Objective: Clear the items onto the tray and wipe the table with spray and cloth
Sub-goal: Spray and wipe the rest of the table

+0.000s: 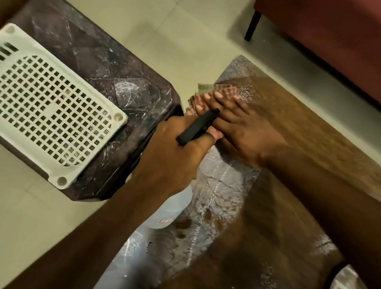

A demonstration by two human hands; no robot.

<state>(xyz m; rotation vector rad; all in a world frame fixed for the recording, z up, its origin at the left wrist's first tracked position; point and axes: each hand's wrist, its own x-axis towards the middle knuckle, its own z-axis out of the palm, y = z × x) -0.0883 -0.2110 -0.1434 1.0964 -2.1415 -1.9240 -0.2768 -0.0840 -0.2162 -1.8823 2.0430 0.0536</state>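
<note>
My left hand (174, 152) is wrapped around the black head of a clear spray bottle (174, 207), whose body hangs below my wrist over the left edge of the brown wooden table (302, 136). My right hand (239, 130) lies flat near the table's far left corner, pressing a checked cloth (207, 89) that shows only past my fingertips. The table's left part looks wet and shiny. A white perforated tray (39, 104) sits to the left on a dark stool, with nothing visible on it.
The dark patterned stool (112, 71) under the tray stands close to the table's left side on a pale tiled floor (151, 12). A reddish sofa (346, 42) with a black leg is at the upper right.
</note>
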